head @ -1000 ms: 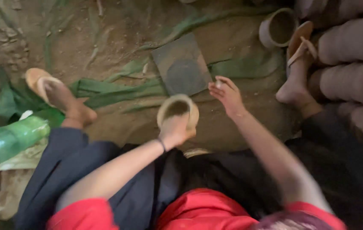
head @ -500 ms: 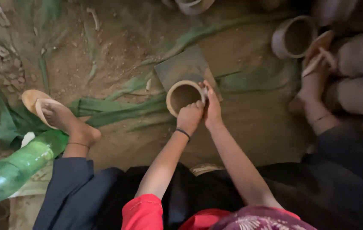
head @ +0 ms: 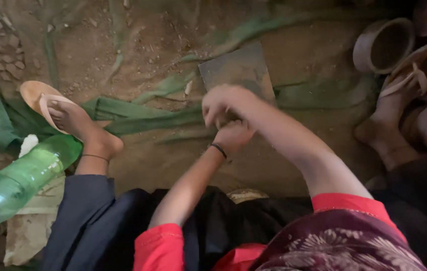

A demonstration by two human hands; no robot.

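While both hands blur together, right hand (head: 226, 103) over left hand (head: 233, 135), beside the dark slab (head: 238, 70), neither grip's hold can be told.

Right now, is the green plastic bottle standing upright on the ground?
No, the green plastic bottle lies on its side at the lower left, beside the sandalled foot.

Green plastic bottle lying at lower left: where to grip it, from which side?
Take the green bottle around the middle of its body, coming from above. It lies on its side, tilted up toward the sandalled foot, so the round barrel is exposed on top; the lower end runs out of frame.
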